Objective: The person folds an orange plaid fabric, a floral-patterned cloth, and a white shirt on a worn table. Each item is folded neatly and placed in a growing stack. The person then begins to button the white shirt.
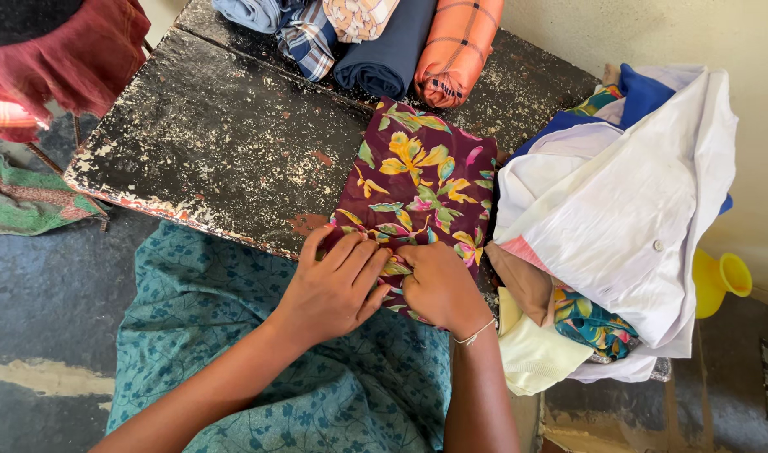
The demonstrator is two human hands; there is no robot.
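Both hands have a closed grip on the near edge of the maroon floral cloth [417, 180]: the left hand [338, 285] lies over the hem with fingers curled down onto it, and the right hand [438, 285] pinches the same edge just beside it, the two hands touching. The cloth lies flat and folded on the dark, paint-worn surface [208, 143], its near end hanging just past the front edge over the person's lap, which is covered by a teal patterned skirt [233, 335]. To the right, touching the cloth's side, sits a loose heap of laundry topped by a white shirt [627, 210], with blue, tan and pale yellow pieces showing under it. At the far edge of the surface stands a row of rolled clothes [376, 38], among them a navy one and an orange checked one. A red garment [65, 59] hangs at the upper left, and a small yellow funnel-shaped thing [719, 281] stands by the wall. The cloth looks thin, light and limp; it would sag and wrinkle if lifted by one point, so it is best taken at the folded edge or corners with both hands spread apart.
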